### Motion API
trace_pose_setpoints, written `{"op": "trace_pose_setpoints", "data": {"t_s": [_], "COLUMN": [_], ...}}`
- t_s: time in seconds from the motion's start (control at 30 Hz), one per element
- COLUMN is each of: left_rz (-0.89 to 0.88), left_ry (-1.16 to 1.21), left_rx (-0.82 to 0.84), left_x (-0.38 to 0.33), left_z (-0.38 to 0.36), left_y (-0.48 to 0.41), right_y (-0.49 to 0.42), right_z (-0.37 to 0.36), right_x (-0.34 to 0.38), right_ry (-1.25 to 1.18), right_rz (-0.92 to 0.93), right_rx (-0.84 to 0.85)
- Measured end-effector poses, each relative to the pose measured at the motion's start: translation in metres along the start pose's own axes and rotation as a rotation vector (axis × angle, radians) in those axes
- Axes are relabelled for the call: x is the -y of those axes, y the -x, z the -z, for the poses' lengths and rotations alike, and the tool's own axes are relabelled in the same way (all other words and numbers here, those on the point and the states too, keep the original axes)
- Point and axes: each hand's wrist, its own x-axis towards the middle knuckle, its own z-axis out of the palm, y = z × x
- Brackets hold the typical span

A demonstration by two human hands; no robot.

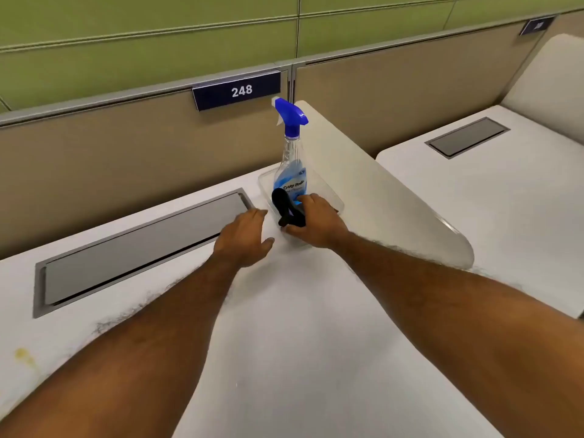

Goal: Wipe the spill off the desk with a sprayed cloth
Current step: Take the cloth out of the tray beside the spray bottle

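Note:
A clear spray bottle point(292, 159) with a blue trigger head stands upright in a clear plastic tray point(335, 200) at the back of the white desk point(300, 327). A dark cloth point(284, 207) lies in the tray in front of the bottle. My right hand point(316, 222) reaches into the tray and grips that cloth. My left hand point(245, 237) rests on the desk just left of the tray, fingers relaxed, holding nothing. A yellowish spill point(23, 355) stains the desk near its front left.
A grey cable flap point(142, 245) is set into the desk to the left. A white side divider point(379, 191) runs along the right of the tray. A beige partition point(126, 147) with a sign reading 248 stands behind. A second desk point(489, 191) lies to the right.

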Motion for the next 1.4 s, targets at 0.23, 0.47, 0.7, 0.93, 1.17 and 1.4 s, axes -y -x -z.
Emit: {"op": "trace_pose_setpoints", "data": {"t_s": [0.23, 0.47, 0.7, 0.93, 1.17, 1.4], "left_rz": [-0.034, -0.006, -0.058, -0.174, -0.299, -0.261], "left_ry": [0.059, 0.166, 0.174, 0.561, 0.738, 0.797], "left_rx": [0.154, 0.178, 0.006, -0.252, -0.368, -0.304], "left_x": [-0.010, -0.010, -0.010, -0.035, -0.049, -0.045], "left_z": [-0.016, -0.026, -0.013, 0.035, 0.092, 0.123], "left_y": [-0.021, -0.019, -0.024, -0.020, 0.003, 0.035], "right_y": [-0.015, -0.023, -0.016, 0.000, 0.030, 0.072], "right_z": [-0.010, -0.017, 0.008, 0.057, 0.108, 0.129], "right_x": [-0.003, -0.007, 0.000, 0.020, 0.053, 0.083], "right_ry": [-0.128, -0.183, -0.348, -0.511, -0.749, -1.192], "right_rz": [-0.026, -0.095, -0.038, 0.058, 0.173, 0.245], "right_rx": [0.136, 0.110, -0.108, -0.254, -0.361, -0.104]}}
